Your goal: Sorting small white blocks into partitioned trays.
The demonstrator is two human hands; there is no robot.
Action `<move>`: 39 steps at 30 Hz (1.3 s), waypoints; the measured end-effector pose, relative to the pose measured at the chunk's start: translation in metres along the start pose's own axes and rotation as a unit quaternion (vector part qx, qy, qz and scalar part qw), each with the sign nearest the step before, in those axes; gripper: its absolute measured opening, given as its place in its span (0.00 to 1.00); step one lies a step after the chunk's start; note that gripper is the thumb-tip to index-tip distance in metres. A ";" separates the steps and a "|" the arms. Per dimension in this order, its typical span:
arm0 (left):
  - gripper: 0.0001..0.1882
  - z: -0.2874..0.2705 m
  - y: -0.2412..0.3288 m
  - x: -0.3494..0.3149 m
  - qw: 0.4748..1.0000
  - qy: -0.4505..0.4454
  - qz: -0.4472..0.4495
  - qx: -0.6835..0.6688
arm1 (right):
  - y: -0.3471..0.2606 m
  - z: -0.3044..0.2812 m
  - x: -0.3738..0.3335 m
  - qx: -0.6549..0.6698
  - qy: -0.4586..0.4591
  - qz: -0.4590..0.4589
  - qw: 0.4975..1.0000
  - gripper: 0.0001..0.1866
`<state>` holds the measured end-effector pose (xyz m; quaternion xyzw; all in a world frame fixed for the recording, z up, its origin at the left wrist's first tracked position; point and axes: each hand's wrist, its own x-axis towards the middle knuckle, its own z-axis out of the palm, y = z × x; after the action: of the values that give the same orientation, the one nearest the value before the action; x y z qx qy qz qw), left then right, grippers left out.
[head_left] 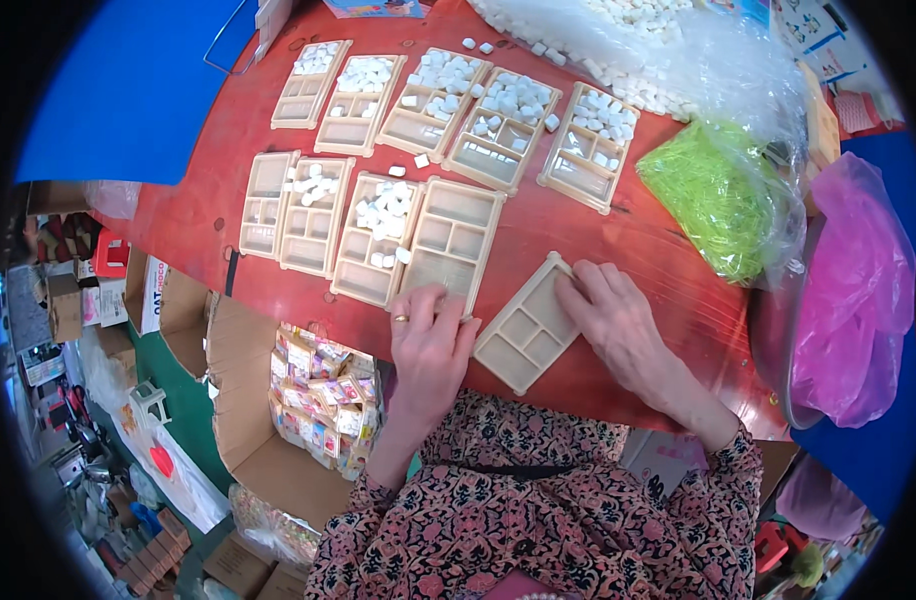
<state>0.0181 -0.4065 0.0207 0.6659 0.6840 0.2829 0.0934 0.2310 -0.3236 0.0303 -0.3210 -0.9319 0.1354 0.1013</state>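
Note:
My left hand (428, 338), a ring on one finger, is closed on the near end of a beige compartment tray (463, 235) lying on the red table. No white pieces show in that tray. My right hand (616, 322) grips the upper right edge of another beige tray (526, 335), tilted at an angle by the table's front edge, its compartments bare. Left of my left hand, a tray (381, 245) holds small white chunky pieces (386, 208). Beside it stand a tray (308, 240) with fewer pieces and a bare one (268, 205).
Several trays with white pieces, one of them a tray (588, 148), form a far row. A clear plastic bag (718, 60) of white pieces lies at the back right, above a bag of green shreds (718, 195). Right is a pink plastic bag (853, 290); below left, a cardboard box (243, 400).

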 end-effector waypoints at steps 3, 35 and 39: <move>0.12 0.006 -0.006 -0.007 1.000 0.010 0.020 -0.022 | 0.000 0.003 0.002 -0.026 0.019 0.013 0.999 0.16; 0.11 -0.056 -0.060 -0.002 0.995 0.087 0.032 0.046 | -0.042 -0.010 0.048 0.065 0.049 -0.040 0.996 0.08; 0.19 -0.055 -0.073 0.009 0.987 -0.025 0.086 0.132 | -0.072 -0.033 0.047 0.333 0.009 0.170 0.927 0.04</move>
<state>-0.0729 -0.4084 0.0310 0.7356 0.6530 0.1800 -0.0030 0.1628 -0.3422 0.0888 -0.4237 -0.7634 0.4504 0.1865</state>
